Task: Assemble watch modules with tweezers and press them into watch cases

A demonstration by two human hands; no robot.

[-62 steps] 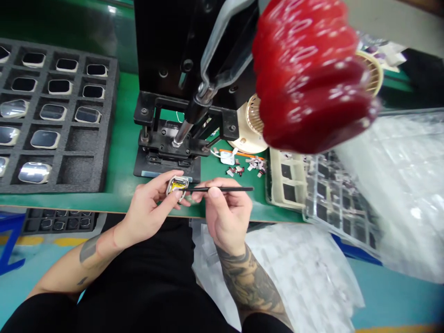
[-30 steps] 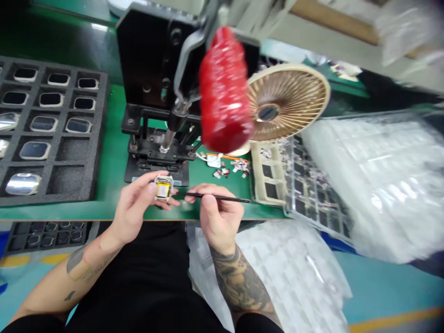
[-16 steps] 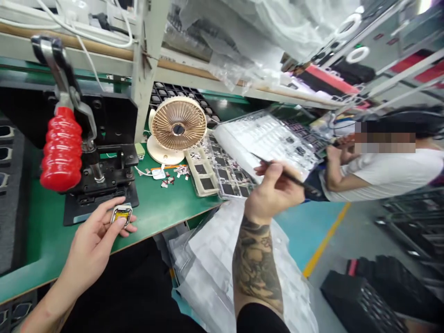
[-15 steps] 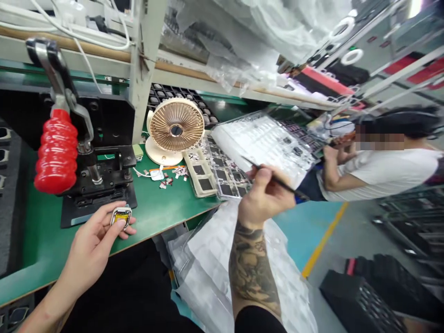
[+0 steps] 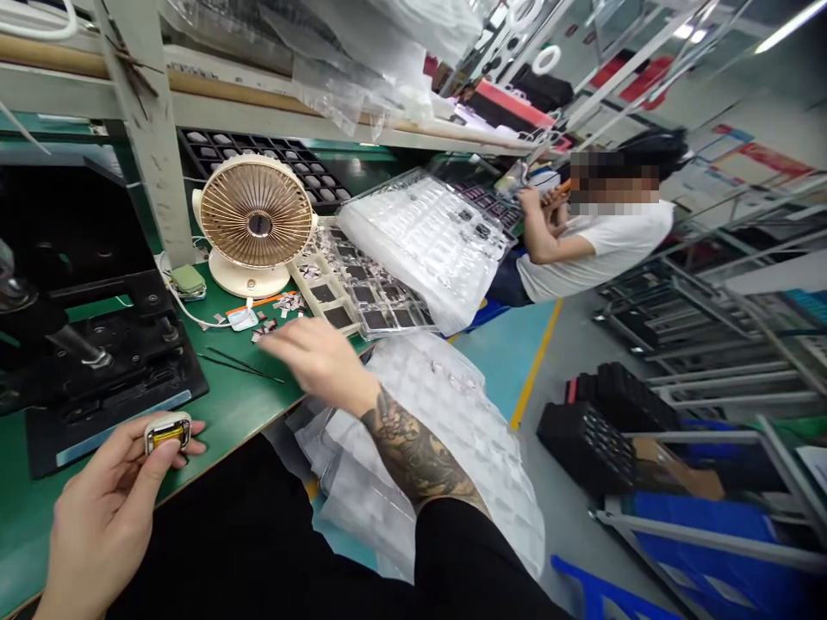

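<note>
My left hand grips a small watch case between thumb and fingers. The case is silvery, square with rounded corners, and its open face shows yellow inside. Over the green bench, my right hand is empty, its slightly blurred fingers stretched to the left. Just left of those fingers, black tweezers lie on the bench top. Beyond the fingertips are small loose scraps, some white and some dark.
A black press fixture stands at the left. Behind the bench top are a cream fan, a divided tray and a clear plastic tray. White plastic sheets hang by the bench edge. A co-worker sits farther right.
My right hand has come down and left to the bench and let go of the tweezers, which now lie there. My left hand still holds the watch case. The view has turned right.
</note>
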